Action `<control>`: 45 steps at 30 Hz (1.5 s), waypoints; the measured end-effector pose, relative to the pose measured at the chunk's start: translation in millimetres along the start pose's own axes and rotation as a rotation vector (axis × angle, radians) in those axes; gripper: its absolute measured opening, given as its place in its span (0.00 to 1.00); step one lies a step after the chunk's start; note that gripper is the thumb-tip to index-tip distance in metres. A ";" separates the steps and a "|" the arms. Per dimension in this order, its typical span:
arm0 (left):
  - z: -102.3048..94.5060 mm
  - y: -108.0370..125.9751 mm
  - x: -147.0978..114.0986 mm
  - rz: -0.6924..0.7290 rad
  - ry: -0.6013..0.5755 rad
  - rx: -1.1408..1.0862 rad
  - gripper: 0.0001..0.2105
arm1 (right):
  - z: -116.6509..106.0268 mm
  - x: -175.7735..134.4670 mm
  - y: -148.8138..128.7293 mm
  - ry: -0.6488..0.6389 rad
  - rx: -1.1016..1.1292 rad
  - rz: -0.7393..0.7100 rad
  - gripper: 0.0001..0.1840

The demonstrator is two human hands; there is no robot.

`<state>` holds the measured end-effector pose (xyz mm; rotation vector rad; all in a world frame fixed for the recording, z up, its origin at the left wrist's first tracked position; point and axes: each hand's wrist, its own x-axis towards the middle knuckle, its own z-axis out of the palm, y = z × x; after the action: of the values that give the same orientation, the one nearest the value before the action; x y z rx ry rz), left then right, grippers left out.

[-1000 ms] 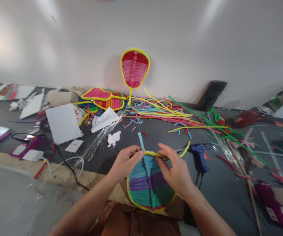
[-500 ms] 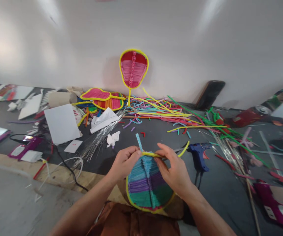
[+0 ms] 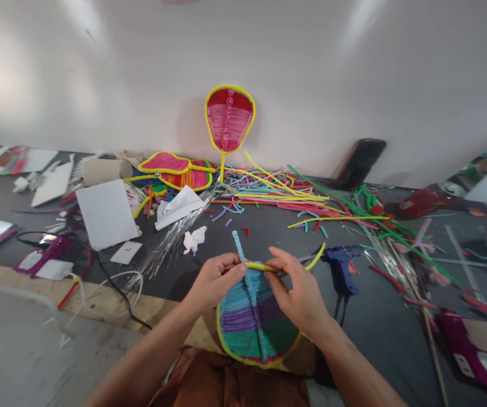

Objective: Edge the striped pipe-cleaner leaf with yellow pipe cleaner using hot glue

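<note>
Close to my body is a rounded pipe-cleaner fan (image 3: 243,322) in bands of blue, purple and green, its lower edge bordered in yellow. A twisted light-blue stem (image 3: 238,244) sticks up from its top. My left hand (image 3: 218,280) pinches the top edge at the base of the stem, thumb and fingers together. With thumb and fingers, my right hand (image 3: 296,285) grips a yellow pipe cleaner (image 3: 258,266) lying along that top edge. The pipe cleaner's loose end curves up past my right hand. Both hands' fingertips partly cover the edge.
A blue glue gun (image 3: 343,268) lies right of my hands. Behind are a pink fan (image 3: 230,118) against the wall, a heap of pipe cleaners (image 3: 277,189), a phone (image 3: 361,164) and a red can (image 3: 425,200). White paper (image 3: 107,215) and a cable (image 3: 112,288) lie left.
My left thumb has shifted slightly right along the top edge, toward the stem's base. The right hand has barely moved, and the fan stays in the same place.
</note>
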<state>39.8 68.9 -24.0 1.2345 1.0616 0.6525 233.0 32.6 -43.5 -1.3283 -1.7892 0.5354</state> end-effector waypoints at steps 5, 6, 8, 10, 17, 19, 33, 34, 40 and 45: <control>-2.3 1.5 -0.9 0.048 0.027 -0.103 0.25 | -0.3 -0.9 0.7 0.000 -0.009 0.011 0.21; -2.7 1.0 -1.3 0.062 0.033 -0.075 0.23 | -0.3 -1.2 1.1 0.003 -0.011 0.014 0.21; -2.6 -1.5 -2.8 0.096 0.065 0.034 0.19 | -0.3 -1.9 2.0 0.011 -0.008 0.017 0.21; -1.0 -5.0 -5.4 0.128 0.142 0.158 0.17 | -0.2 -2.8 2.8 0.022 -0.006 0.018 0.21; 9.4 -7.0 -12.3 0.192 0.344 0.445 0.08 | 1.3 -3.5 1.4 0.025 -0.012 0.010 0.22; 11.0 -5.0 -11.3 0.172 0.344 0.464 0.07 | 2.0 -2.9 0.8 0.026 -0.019 0.003 0.22; 7.1 -6.6 -7.0 0.373 0.256 0.488 0.07 | -5.1 1.7 -6.3 0.001 0.010 -0.003 0.14; 7.1 -5.0 -6.8 0.362 0.271 0.466 0.07 | -6.6 2.7 -6.9 -0.006 0.014 -0.019 0.12; 3.6 -1.7 -6.7 0.328 0.329 0.400 0.06 | -15.1 5.0 -7.0 0.015 0.027 -0.061 0.09; -1.5 -3.9 -6.4 0.309 0.381 0.371 0.07 | -15.8 2.1 -8.5 0.033 -0.012 -0.073 0.08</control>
<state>35.3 63.1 -25.9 1.6589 1.3611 0.9869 240.7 29.5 -27.5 -1.2676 -1.8092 0.4610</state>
